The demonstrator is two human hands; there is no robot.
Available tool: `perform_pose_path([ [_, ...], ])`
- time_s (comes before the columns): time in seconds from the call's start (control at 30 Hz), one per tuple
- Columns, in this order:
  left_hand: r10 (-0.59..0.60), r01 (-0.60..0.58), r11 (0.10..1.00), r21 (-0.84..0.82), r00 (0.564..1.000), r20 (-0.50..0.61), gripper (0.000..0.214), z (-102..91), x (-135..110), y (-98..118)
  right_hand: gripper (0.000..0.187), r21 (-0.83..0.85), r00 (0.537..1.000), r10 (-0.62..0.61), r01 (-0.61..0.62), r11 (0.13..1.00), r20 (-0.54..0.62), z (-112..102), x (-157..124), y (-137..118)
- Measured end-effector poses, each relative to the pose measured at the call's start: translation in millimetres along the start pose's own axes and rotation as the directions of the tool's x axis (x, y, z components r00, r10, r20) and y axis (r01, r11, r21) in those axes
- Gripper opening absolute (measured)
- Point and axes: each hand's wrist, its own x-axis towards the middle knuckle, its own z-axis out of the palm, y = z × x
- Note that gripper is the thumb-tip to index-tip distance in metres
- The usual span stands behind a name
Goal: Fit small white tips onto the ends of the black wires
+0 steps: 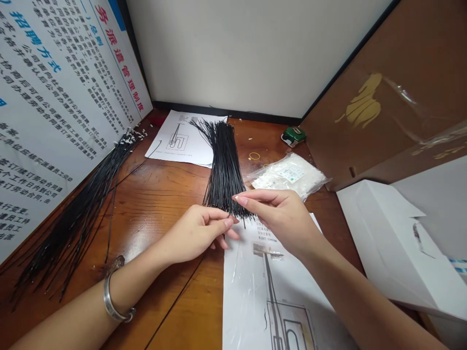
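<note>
My left hand is closed, thumb and forefinger pinching one thin black wire close to its end. The wire trails down to the bottom edge of the view. Just right of it, my right hand pinches a tiny white piece that looks like a small plastic connector housing. Both sets of fingertips are close together but apart. Behind them lies a thick bundle of black wires. A clear bag of small white pieces rests beyond my right hand.
More black wires, white pieces on their far ends, lie along the left panel. Printed drawing sheets lie under my hands and at the back. A green tape measure, yellow rubber band and white box are to the right.
</note>
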Motion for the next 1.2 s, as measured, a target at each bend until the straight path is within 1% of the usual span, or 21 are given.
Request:
perform_pose_path([
  [0.1, -0.03, 0.032, 0.999, -0.03, 0.999, 0.043, 0.026, 1.1, 2, -2, 0.017, 0.015, 0.999, 0.015, -0.016, 1.0, 0.029, 0, 0, 0],
  [0.17, -0.042, 0.044, 0.996, -0.075, 0.999, 0.033, 0.027, 4.1, 4, -4, 0.016, 0.035, 0.998, 0.015, -0.017, 0.999, 0.058, 1, -1, 0],
  [0.27, -0.023, 0.012, 0.988, -0.151, 0.997, -0.067, 0.025, 9.8, 5, -6, 0.014, 0.08, 0.99, 0.02, -0.031, 0.996, 0.142, 4, -4, 0],
  [0.33, -0.001, -0.027, 0.981, -0.193, 0.99, -0.142, 0.025, 13.1, 6, -8, 0.016, 0.077, 0.979, 0.043, -0.06, 0.995, 0.199, 5, -5, -2],
  [0.37, 0.01, -0.046, 0.976, -0.213, 0.985, -0.171, 0.025, 14.4, 5, -9, 0.017, 0.065, 0.976, 0.052, -0.066, 0.996, 0.21, 6, -5, -2],
  [0.43, 0.029, -0.082, 0.964, -0.253, 0.978, -0.207, 0.023, 16.5, 5, -12, 0.019, 0.043, 0.981, 0.05, -0.058, 0.997, 0.185, 5, -5, -2],
  [0.53, 0.046, -0.127, 0.942, -0.312, 0.966, -0.255, 0.029, 18.6, 4, -16, 0.021, 0.021, 0.993, 0.02, -0.023, 1.0, 0.119, 2, -1, 1],
  [0.6, 0.049, -0.148, 0.932, -0.332, 0.956, -0.289, 0.027, 19.3, 4, -17, 0.022, -0.005, 0.993, 0.017, -0.017, 1.0, 0.119, 0, 1, 4],
  [0.73, 0.076, -0.181, 0.932, -0.314, 0.944, -0.32, 0.021, 19.6, 4, -17, 0.022, -0.053, 0.983, 0.052, -0.043, 0.998, 0.178, -1, 2, 4],
  [0.93, 0.095, -0.188, 0.947, -0.261, 0.939, -0.331, 0.022, 18.3, 5, -16, 0.02, -0.066, 0.967, 0.103, -0.09, 0.994, 0.232, 0, 0, 2],
  [1.2, 0.13, -0.202, 0.958, -0.204, 0.939, -0.319, 0.02, 16.5, 5, -20, 0.022, -0.113, 0.961, 0.147, -0.124, 0.986, 0.236, 1, -2, 0],
])
